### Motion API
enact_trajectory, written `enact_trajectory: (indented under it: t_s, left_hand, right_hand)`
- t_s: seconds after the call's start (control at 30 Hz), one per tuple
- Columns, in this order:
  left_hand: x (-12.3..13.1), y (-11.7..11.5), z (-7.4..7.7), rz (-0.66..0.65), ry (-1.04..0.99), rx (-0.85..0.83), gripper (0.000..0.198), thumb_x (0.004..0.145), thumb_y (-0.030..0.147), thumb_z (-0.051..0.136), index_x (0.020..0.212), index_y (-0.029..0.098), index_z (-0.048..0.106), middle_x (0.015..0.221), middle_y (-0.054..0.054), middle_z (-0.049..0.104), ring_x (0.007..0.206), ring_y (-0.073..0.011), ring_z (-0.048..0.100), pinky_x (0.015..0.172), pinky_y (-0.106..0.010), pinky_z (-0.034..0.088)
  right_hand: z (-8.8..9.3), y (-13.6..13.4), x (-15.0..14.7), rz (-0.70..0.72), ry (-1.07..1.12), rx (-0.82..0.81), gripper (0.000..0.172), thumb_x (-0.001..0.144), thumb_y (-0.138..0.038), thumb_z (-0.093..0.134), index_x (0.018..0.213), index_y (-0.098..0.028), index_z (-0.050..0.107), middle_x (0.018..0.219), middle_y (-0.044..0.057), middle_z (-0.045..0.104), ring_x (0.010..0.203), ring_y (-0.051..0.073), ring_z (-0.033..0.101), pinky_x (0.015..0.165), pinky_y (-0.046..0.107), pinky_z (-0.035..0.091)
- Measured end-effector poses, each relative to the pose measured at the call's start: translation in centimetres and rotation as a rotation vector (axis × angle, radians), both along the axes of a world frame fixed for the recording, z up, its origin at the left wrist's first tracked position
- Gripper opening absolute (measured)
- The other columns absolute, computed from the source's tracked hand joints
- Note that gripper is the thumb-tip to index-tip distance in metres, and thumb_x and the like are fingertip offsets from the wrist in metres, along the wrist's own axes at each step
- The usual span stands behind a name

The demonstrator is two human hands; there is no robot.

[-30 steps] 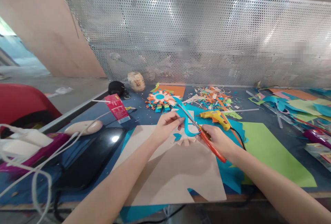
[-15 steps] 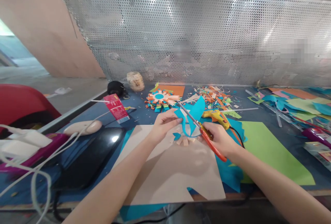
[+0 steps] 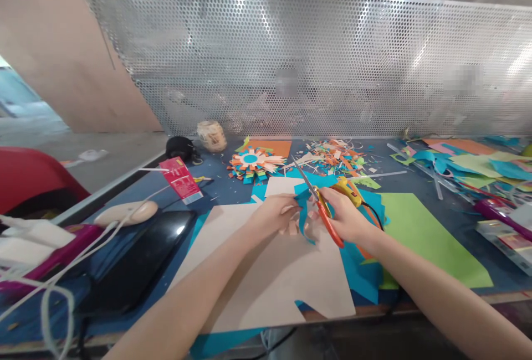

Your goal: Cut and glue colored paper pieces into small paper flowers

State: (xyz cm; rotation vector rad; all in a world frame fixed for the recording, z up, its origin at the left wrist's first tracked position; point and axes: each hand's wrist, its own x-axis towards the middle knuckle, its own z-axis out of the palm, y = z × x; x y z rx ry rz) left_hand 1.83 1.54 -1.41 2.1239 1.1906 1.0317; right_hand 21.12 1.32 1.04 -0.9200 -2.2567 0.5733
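Note:
My left hand (image 3: 277, 213) pinches a piece of blue paper (image 3: 305, 211) just above a large beige sheet (image 3: 266, 271). My right hand (image 3: 344, 216) grips orange-handled scissors (image 3: 320, 205), whose blades point up and away and meet the blue paper. Both hands are closed and nearly touch at the middle of the table. A few small beige paper bits lie under my left fingers.
A yellow glue gun (image 3: 348, 191) lies just behind my right hand. A paper rosette (image 3: 251, 162), a scrap pile (image 3: 332, 158), a green sheet (image 3: 419, 232), a red packet (image 3: 180, 180), a black tablet (image 3: 137, 260) and white cables (image 3: 50, 238) surround the work. A perforated metal screen (image 3: 311, 61) backs the table.
The blue paper has turned and dropped lower between my hands. The scissors have shifted slightly left and their blades now point more steeply upward. The view moved a little to the right.

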Motion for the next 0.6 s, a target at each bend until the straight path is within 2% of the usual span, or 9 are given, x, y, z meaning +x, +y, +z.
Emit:
enact_trajectory:
  t_s: [0.1,0.23,0.33,0.43,0.6]
  left_hand:
    - [-0.8,0.6,0.4,0.198,-0.152,0.032,0.014,0.07,0.028,0.059,0.059,0.02,0.063,0.063,-0.001,0.063,0.063,-0.0158,0.056,0.062,-0.024,0.044]
    - [-2.8,1.5,1.2,0.415,-0.488,0.081,0.019,0.069,0.036,0.062,0.061,0.019,0.059,0.063,0.0,0.059,0.065,-0.0154,0.058,0.065,-0.025,0.046]
    - [-4.4,2.4,1.8,0.484,-0.775,0.099,0.025,0.065,0.043,0.062,0.063,0.019,0.054,0.06,0.003,0.054,0.061,-0.0133,0.059,0.066,-0.028,0.05]
    - [-5.7,3.0,2.1,0.539,-0.976,0.08,0.028,0.058,0.041,0.068,0.065,0.019,0.052,0.057,0.005,0.053,0.055,-0.0108,0.056,0.061,-0.027,0.051]
    - [-6.5,4.1,1.4,0.619,-1.072,-0.068,0.026,0.055,0.032,0.075,0.067,0.016,0.057,0.054,0.005,0.054,0.051,-0.01,0.056,0.048,-0.021,0.044]
  right_hand:
    - [0.0,0.1,0.3,0.003,0.032,0.072,0.019,0.078,-0.037,0.051,0.079,-0.019,0.045,0.079,0.006,0.054,0.073,0.02,0.052,0.066,0.031,0.041]
    - [0.0,0.1,0.6,-0.041,0.054,0.076,0.021,0.077,-0.038,0.051,0.068,-0.02,0.041,0.07,0.003,0.051,0.064,0.017,0.049,0.059,0.028,0.039]
    - [-0.1,0.2,0.7,-0.108,0.063,0.055,0.025,0.077,-0.04,0.051,0.065,-0.021,0.04,0.065,0.0,0.048,0.058,0.014,0.045,0.054,0.026,0.037]
    - [-0.1,0.3,0.7,-0.179,0.05,0.045,0.024,0.078,-0.041,0.049,0.069,-0.02,0.043,0.069,0.001,0.051,0.061,0.014,0.047,0.055,0.025,0.037]
    - [-0.4,0.6,0.6,-0.256,-0.019,0.027,0.025,0.084,-0.042,0.041,0.071,-0.02,0.043,0.068,0.0,0.05,0.062,0.014,0.048,0.056,0.024,0.036]
